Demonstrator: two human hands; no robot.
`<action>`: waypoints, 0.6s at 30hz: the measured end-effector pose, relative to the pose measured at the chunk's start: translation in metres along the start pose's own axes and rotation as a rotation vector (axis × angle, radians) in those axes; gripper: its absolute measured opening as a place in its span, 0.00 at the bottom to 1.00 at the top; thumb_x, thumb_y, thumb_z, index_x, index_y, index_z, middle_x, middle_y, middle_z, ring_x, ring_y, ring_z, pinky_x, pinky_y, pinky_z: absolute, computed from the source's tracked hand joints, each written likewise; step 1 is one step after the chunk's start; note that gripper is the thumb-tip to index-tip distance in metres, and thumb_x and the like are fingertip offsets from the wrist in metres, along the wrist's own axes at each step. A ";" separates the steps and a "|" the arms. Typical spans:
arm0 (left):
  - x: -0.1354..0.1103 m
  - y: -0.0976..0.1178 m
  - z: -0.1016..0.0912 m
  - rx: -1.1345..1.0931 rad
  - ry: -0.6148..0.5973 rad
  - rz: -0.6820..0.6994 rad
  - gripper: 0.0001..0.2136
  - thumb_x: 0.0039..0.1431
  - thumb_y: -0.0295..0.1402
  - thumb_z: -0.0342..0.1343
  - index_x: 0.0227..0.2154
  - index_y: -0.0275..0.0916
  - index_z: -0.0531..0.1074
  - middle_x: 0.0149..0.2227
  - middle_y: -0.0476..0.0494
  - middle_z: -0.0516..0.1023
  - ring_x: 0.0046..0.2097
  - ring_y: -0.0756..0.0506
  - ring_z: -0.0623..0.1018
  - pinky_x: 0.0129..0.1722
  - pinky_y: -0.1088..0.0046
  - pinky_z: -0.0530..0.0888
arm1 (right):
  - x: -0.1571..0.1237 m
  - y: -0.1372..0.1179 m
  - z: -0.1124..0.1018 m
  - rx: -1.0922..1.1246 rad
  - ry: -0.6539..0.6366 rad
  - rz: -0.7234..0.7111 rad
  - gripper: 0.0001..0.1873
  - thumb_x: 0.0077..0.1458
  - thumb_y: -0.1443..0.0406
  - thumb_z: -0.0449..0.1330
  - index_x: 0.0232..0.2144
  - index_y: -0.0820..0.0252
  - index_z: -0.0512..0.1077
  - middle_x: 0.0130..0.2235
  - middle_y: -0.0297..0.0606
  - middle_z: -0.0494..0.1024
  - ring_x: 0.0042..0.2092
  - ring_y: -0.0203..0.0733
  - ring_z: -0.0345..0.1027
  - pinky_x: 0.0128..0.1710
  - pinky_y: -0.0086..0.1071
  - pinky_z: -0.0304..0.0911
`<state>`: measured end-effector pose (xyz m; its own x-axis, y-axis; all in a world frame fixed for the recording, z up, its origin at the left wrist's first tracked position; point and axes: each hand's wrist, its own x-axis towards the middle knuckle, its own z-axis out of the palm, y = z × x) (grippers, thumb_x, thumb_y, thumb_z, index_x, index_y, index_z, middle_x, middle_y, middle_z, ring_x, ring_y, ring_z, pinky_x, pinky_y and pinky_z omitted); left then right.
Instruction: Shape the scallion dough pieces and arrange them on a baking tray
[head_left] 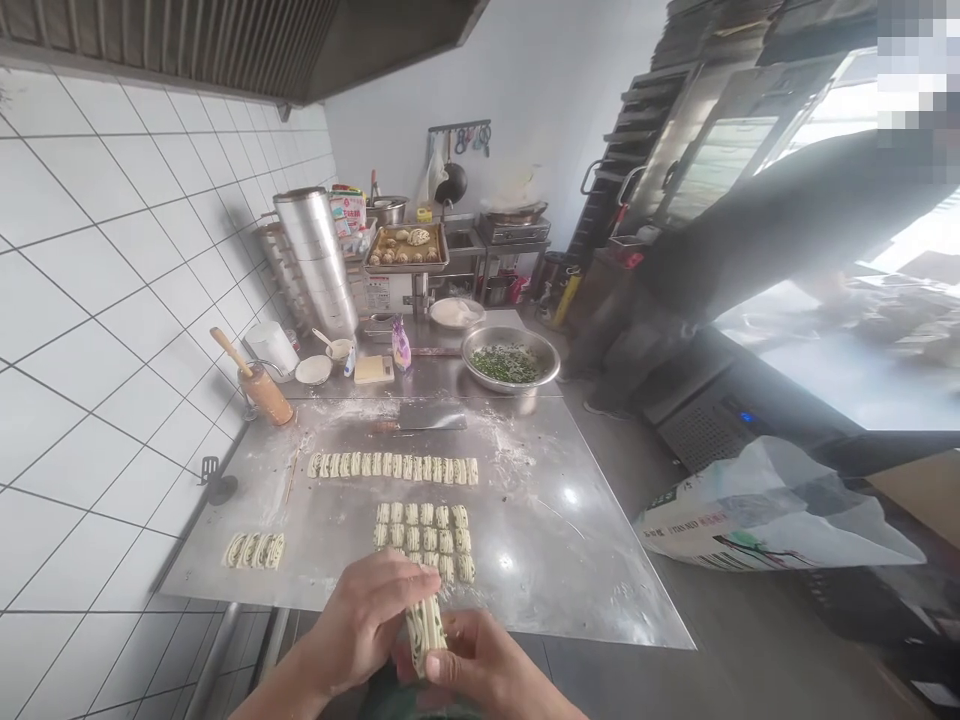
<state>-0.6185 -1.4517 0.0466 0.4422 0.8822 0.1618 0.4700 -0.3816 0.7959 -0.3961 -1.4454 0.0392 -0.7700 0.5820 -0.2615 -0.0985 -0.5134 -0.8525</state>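
Between both hands, just off the table's front edge, is a piece of layered dough [426, 632] with green flecks along its sides. My left hand [367, 615] is closed around its upper end, fingers bent over the top. My right hand [484, 665] pinches its lower end, with the thumb on the front face. Just beyond my hands lie short dough pieces [426, 515] in several rows, the nearest partly hidden by my left hand. A long row of cut dough slices [393, 466] stretches behind them. A small group of dough slices [255, 550] sits at the left.
A cleaver [431, 418] lies on the floured metal table [555, 540]. Behind it stand a bowl of chopped greens [510, 362], a purple packet [401, 348] and a rolling pin [262, 385]. Tiled wall [97, 350] borders the left. At right are a plastic bag [765, 510] and a blurred person [750, 220].
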 end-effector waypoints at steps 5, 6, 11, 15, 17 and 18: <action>0.004 0.015 0.024 -0.320 0.140 -0.393 0.12 0.67 0.40 0.57 0.40 0.43 0.85 0.39 0.41 0.86 0.41 0.40 0.83 0.43 0.66 0.76 | 0.006 0.016 -0.002 -0.265 0.288 -0.274 0.20 0.52 0.46 0.72 0.32 0.55 0.84 0.71 0.44 0.63 0.70 0.68 0.57 0.67 0.54 0.61; 0.004 0.020 0.029 -0.422 0.107 -0.444 0.12 0.65 0.40 0.59 0.35 0.41 0.85 0.34 0.42 0.85 0.37 0.40 0.82 0.39 0.67 0.76 | 0.008 0.022 -0.002 -0.285 0.318 -0.302 0.18 0.53 0.47 0.72 0.31 0.54 0.84 0.73 0.42 0.60 0.72 0.67 0.54 0.68 0.55 0.58; -0.003 0.040 0.042 -0.876 -0.047 -0.717 0.17 0.59 0.47 0.63 0.39 0.37 0.82 0.28 0.43 0.82 0.30 0.42 0.80 0.34 0.66 0.76 | 0.014 0.045 -0.003 -0.354 0.406 -0.462 0.11 0.64 0.53 0.65 0.34 0.48 0.84 0.71 0.39 0.64 0.69 0.59 0.61 0.70 0.54 0.58; -0.005 0.039 0.033 -1.148 0.030 -0.865 0.16 0.51 0.37 0.65 0.41 0.34 0.81 0.36 0.39 0.84 0.37 0.40 0.83 0.42 0.61 0.78 | 0.006 0.045 -0.015 -0.574 0.324 -0.605 0.14 0.70 0.57 0.56 0.46 0.48 0.81 0.72 0.39 0.62 0.72 0.58 0.55 0.70 0.52 0.58; -0.007 0.035 0.030 -1.277 0.107 -0.888 0.16 0.50 0.36 0.63 0.40 0.33 0.81 0.36 0.37 0.83 0.38 0.39 0.83 0.44 0.59 0.79 | -0.001 0.044 -0.023 -0.680 0.228 -0.632 0.16 0.69 0.54 0.55 0.47 0.50 0.81 0.72 0.40 0.63 0.73 0.61 0.54 0.69 0.52 0.60; -0.007 0.034 0.029 -1.312 0.156 -0.884 0.17 0.51 0.38 0.62 0.41 0.32 0.80 0.36 0.36 0.83 0.38 0.39 0.83 0.43 0.58 0.79 | -0.005 0.045 -0.027 -0.719 0.200 -0.635 0.18 0.69 0.51 0.55 0.46 0.51 0.81 0.71 0.40 0.64 0.72 0.62 0.55 0.69 0.52 0.60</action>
<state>-0.5835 -1.4793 0.0550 0.2806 0.7370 -0.6149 -0.4676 0.6644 0.5830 -0.3800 -1.4543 -0.0096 -0.5788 0.7477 0.3256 0.0012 0.4000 -0.9165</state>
